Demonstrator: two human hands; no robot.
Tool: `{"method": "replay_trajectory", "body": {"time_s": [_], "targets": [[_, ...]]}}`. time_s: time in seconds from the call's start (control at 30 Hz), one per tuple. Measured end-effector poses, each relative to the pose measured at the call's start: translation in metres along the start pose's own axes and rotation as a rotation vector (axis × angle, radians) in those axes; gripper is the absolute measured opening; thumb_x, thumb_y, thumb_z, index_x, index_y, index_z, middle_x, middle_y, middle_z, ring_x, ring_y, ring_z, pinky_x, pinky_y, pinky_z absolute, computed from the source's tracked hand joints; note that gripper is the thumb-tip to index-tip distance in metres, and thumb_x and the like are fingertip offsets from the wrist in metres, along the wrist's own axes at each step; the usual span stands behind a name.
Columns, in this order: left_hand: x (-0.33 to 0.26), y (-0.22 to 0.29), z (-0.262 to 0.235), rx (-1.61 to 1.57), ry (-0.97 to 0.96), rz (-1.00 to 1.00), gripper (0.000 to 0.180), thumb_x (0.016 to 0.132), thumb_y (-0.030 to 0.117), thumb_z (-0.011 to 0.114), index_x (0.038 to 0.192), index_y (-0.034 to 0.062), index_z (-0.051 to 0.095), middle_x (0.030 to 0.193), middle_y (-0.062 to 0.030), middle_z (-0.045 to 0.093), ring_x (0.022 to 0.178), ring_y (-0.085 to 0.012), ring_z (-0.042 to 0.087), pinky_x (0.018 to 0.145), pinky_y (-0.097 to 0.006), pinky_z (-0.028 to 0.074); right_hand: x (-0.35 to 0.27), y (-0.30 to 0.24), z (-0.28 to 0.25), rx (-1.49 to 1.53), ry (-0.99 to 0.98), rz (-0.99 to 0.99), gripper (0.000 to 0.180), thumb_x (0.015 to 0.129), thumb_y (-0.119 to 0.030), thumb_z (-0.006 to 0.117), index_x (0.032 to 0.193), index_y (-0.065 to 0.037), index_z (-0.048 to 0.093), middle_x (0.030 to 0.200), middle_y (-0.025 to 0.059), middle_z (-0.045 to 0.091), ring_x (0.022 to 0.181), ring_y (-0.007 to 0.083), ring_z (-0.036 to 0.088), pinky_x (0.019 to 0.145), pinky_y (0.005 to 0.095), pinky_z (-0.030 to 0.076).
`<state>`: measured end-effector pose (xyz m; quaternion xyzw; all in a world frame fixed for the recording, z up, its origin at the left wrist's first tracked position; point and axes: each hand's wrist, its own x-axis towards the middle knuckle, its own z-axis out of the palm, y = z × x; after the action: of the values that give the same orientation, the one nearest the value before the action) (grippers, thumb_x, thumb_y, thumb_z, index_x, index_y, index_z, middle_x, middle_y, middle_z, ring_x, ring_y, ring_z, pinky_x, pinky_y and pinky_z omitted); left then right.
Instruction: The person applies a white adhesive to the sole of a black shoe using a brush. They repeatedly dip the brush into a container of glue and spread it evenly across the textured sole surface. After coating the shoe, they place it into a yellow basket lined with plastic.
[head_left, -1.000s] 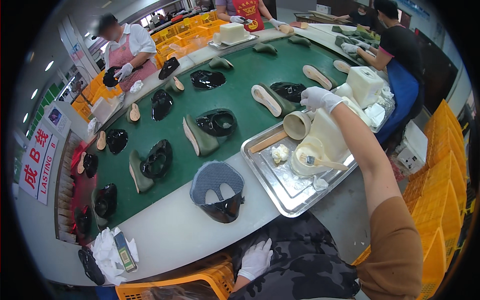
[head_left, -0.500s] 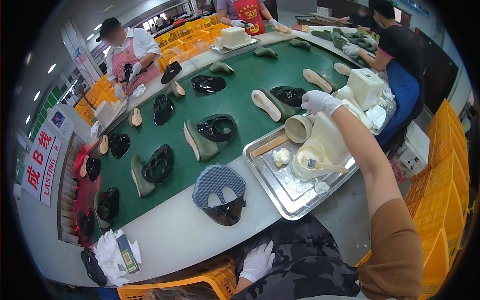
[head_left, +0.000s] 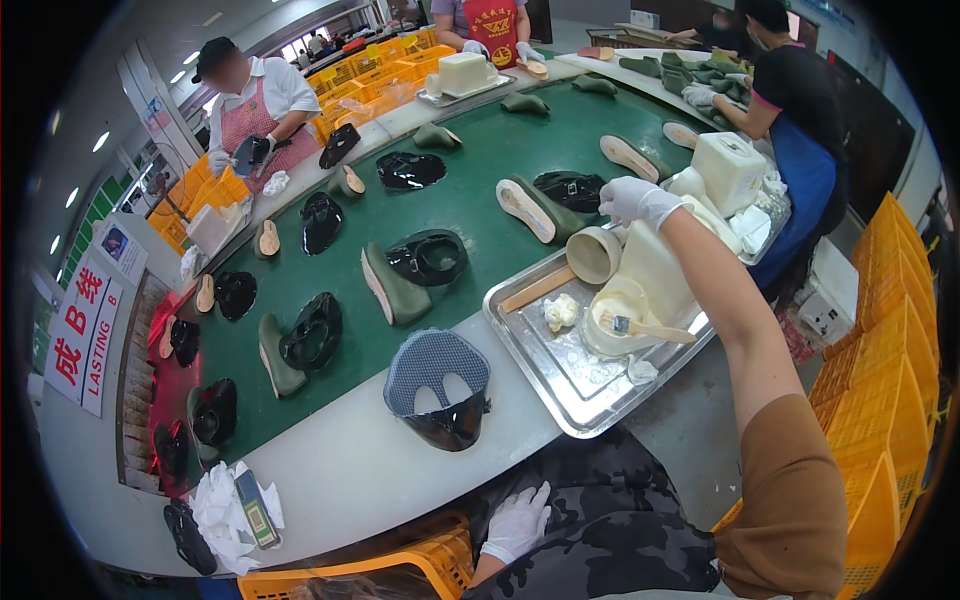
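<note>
My right hand [head_left: 640,204], in a white glove, is at the top of a cream plastic jug [head_left: 655,275]. Its fingers are curled; what they hold, if anything, is hidden. Gloved as well, my left hand [head_left: 517,524] rests on my camouflage-patterned lap with its fingers stretched out. The jug stands on a metal tray [head_left: 560,385], beside a round cream cup [head_left: 594,255] and a pot of white paste [head_left: 617,312] with a brush [head_left: 650,329] across it. Left of the tray, a black shoe upper with grey mesh lining [head_left: 437,385] lies on the white ledge.
A green conveyor belt [head_left: 480,270] carries green shoe lasts [head_left: 395,285] and glossy black uppers [head_left: 413,170]. Crumpled white paper [head_left: 217,515] lies on the ledge at left. Yellow crates [head_left: 880,430] stand at right, another [head_left: 420,570] below. Co-workers stand across the belt and at far right.
Lasts and uppers on the belt have shifted slightly left. The co-worker at far left has turned a black upper so its grey lining shows. My hands have barely moved.
</note>
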<state>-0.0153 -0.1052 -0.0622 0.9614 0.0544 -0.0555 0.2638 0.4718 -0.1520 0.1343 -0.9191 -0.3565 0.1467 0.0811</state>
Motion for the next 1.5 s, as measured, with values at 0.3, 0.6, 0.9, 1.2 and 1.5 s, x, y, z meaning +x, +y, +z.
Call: {"method": "replay_trajectory", "body": {"time_s": [0.3,0.6,0.9,1.2,1.5], "targets": [[0.000,0.000,0.000,0.006,0.004,-0.013,0.041,0.086,0.023,0.052,0.121,0.0018,0.049,0.112,-0.0198,0.056,0.099,-0.0345,0.055,0.088,-0.040,0.044,0.004,0.004,0.003,0.002,0.012,-0.015,0.023,0.084,-0.022,0.054,0.095,-0.003,0.063,0.079,0.0085,0.067,0.072,0.0213,0.063,0.068,0.0331,0.048],[0.000,-0.002,0.001,0.000,0.077,0.026,0.033,0.084,0.023,0.056,0.110,0.0024,0.058,0.109,-0.0158,0.059,0.096,-0.0323,0.057,0.086,-0.039,0.045,0.006,0.007,0.004,0.008,0.012,-0.028,0.023,0.085,-0.020,0.052,0.093,-0.002,0.062,0.076,0.0080,0.066,0.066,0.0180,0.063,0.063,0.0314,0.048],[-0.001,-0.007,0.006,-0.049,0.191,0.110,0.021,0.080,0.018,0.060,0.096,0.0035,0.063,0.100,-0.0129,0.062,0.092,-0.0298,0.059,0.083,-0.038,0.047,0.007,0.006,0.004,0.013,-0.001,-0.013,0.025,0.083,-0.025,0.055,0.094,-0.004,0.064,0.080,0.0091,0.066,0.076,0.0236,0.063,0.071,0.0353,0.047],[0.002,-0.004,0.001,-0.123,0.132,0.057,0.014,0.078,0.013,0.060,0.088,0.0046,0.059,0.092,-0.0127,0.061,0.088,-0.0313,0.058,0.080,-0.039,0.047,0.002,0.003,0.002,0.014,0.015,-0.028,0.025,0.083,-0.025,0.056,0.093,-0.004,0.065,0.078,0.0095,0.066,0.075,0.0243,0.063,0.070,0.0360,0.047],[0.002,-0.003,0.001,-0.178,0.196,0.098,0.021,0.078,0.011,0.059,0.098,0.0060,0.060,0.094,-0.0118,0.061,0.088,-0.0315,0.058,0.078,-0.038,0.047,0.002,0.002,0.002,0.018,0.013,-0.007,0.025,0.084,-0.024,0.056,0.094,-0.004,0.065,0.080,0.0095,0.066,0.078,0.0251,0.063,0.072,0.0370,0.047]]}}
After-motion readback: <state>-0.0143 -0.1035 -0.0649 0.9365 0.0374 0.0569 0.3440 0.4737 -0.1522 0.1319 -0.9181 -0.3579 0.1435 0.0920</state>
